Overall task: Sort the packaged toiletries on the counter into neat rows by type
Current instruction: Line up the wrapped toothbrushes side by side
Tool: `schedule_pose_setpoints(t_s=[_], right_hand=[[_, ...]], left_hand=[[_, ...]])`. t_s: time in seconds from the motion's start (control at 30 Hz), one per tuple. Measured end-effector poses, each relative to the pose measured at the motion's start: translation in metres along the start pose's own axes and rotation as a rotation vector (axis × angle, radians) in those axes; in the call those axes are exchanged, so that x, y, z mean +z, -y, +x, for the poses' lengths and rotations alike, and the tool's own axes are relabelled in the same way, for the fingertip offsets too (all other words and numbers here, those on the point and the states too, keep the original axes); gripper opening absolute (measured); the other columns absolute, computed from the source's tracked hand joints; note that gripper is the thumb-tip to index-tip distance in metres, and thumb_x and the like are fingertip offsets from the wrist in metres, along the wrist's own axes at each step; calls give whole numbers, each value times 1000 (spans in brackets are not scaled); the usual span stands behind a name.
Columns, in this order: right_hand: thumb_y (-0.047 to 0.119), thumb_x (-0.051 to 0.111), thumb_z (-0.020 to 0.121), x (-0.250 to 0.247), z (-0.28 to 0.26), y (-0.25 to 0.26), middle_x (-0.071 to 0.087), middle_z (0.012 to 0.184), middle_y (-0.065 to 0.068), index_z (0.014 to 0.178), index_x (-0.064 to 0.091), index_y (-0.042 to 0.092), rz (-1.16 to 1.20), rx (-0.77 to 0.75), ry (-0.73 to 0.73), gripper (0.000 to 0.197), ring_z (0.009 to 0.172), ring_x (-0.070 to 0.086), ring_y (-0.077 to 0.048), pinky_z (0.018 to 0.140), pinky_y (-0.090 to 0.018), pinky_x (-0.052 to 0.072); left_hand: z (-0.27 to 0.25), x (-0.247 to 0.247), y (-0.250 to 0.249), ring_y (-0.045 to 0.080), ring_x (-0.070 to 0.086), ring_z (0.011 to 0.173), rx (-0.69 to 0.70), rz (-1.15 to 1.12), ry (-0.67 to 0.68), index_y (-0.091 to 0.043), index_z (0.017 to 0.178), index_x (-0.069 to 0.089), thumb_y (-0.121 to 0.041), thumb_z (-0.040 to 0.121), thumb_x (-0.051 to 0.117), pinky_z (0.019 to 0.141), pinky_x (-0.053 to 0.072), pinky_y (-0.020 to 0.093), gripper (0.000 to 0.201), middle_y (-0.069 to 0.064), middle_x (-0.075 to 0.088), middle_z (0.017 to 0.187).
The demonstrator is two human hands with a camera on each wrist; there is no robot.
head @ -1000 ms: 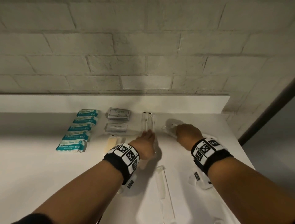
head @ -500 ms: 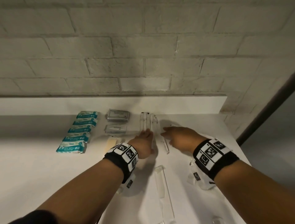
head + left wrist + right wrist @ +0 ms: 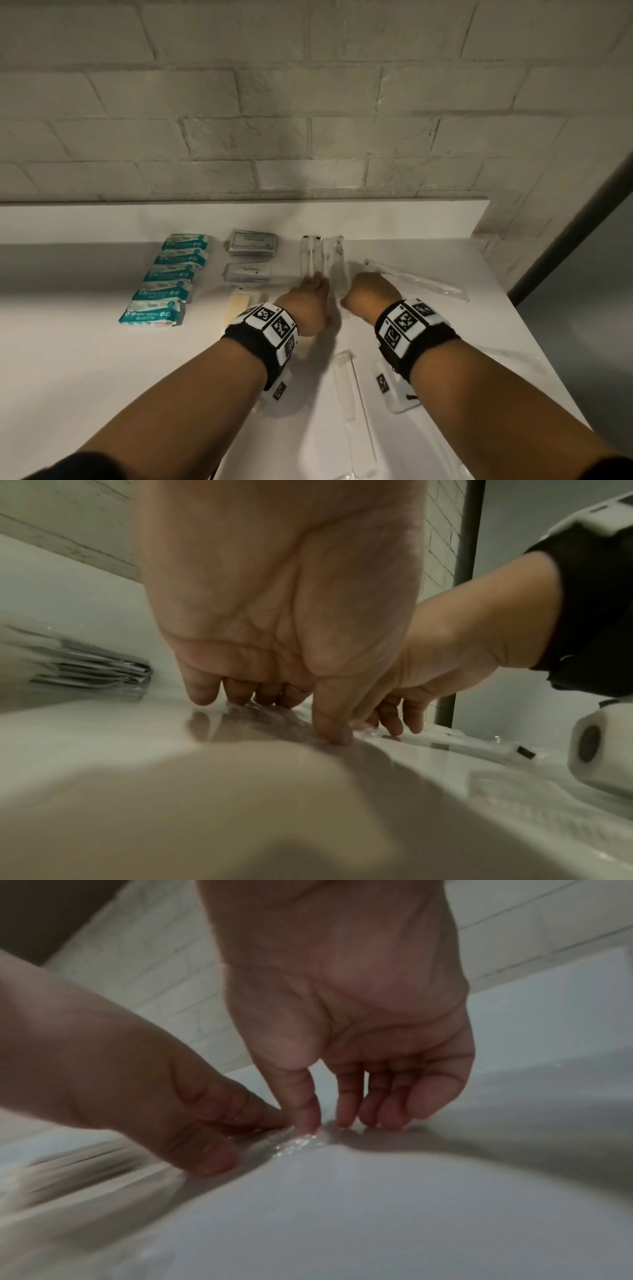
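Pressing fingertips onto clear toothbrush packets (image 3: 320, 263) at the counter's (image 3: 85, 359) back edge: left hand (image 3: 306, 308) spread over two, right hand (image 3: 371, 296) pinching a third beside them. Teal wipe packs (image 3: 168, 281) lie left.

wipe packs (image 3: 169, 277) col. left, sachets (image 3: 252, 243) mid, toothbrush packs (image 3: 322, 260) right, on counter (image 3: 68, 359)

Your white counter (image 3: 85, 359) carries teal wipe packs (image 3: 164, 279) and grey sachets (image 3: 251, 242) left of your hands, clear-wrapped toothbrushes (image 3: 313, 258) ahead.
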State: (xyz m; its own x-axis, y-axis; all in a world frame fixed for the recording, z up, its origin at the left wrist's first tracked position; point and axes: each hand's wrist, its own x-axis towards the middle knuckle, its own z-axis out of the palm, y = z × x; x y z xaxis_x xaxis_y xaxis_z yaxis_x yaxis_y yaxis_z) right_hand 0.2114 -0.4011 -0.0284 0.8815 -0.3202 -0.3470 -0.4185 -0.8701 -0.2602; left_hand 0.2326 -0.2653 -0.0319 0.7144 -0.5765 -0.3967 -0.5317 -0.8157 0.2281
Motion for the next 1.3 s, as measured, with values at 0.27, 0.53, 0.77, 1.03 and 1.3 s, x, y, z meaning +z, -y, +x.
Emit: schedule_pose_setpoints(t_s=[0.27, 0.53, 0.77, 1.03, 1.3], right_hand=[[38, 71, 78, 6, 5, -3, 54, 127, -17, 130, 49, 5, 63, 68, -89, 65, 114, 57, -34, 91, -36, 49], [3, 46, 86, -6, 2, -10, 61, 116, -18, 116, 50, 3, 220, 15, -226, 30, 107, 60, -34, 79, -30, 45], [24, 62, 82, 0, -17, -6, 52, 112, -12, 110, 63, 18, -53, -285, -178, 28, 104, 57, -34, 89, -38, 50], [17, 43, 90, -28, -3, -42, 51, 125, -10, 128, 50, 15, -250, 10, -289, 39, 115, 49, -31, 92, -40, 42], [20, 55, 91, -42, 16, -57, 62, 122, -11, 120, 58, 8, -45, 116, -133, 32, 112, 59, -30, 87, -33, 45]], left_hand=[[0, -1, -1, 28, 3, 149, 7, 12, 0, -8, 153, 3, -34, 94, 52, 119, 15, 43, 81, 8, -4, 162], [0, -2, -2, 28, 5, 149, -14, 15, 2, -10, 153, 3, -31, 93, 53, 119, 18, 42, 81, 6, -4, 162], [-3, -3, -4, 32, 12, 147, 1, 11, 12, -6, 152, 5, -27, 95, 46, 116, 23, 46, 73, 11, 2, 161], [-2, -2, 0, 31, -5, 148, 33, 60, -59, -11, 153, 1, -29, 92, 52, 118, 6, 50, 81, 8, -6, 162], [-2, -4, -13, 33, -10, 148, 136, 55, 11, -36, 152, 7, -31, 95, 40, 116, 3, 61, 66, 2, -8, 162]])
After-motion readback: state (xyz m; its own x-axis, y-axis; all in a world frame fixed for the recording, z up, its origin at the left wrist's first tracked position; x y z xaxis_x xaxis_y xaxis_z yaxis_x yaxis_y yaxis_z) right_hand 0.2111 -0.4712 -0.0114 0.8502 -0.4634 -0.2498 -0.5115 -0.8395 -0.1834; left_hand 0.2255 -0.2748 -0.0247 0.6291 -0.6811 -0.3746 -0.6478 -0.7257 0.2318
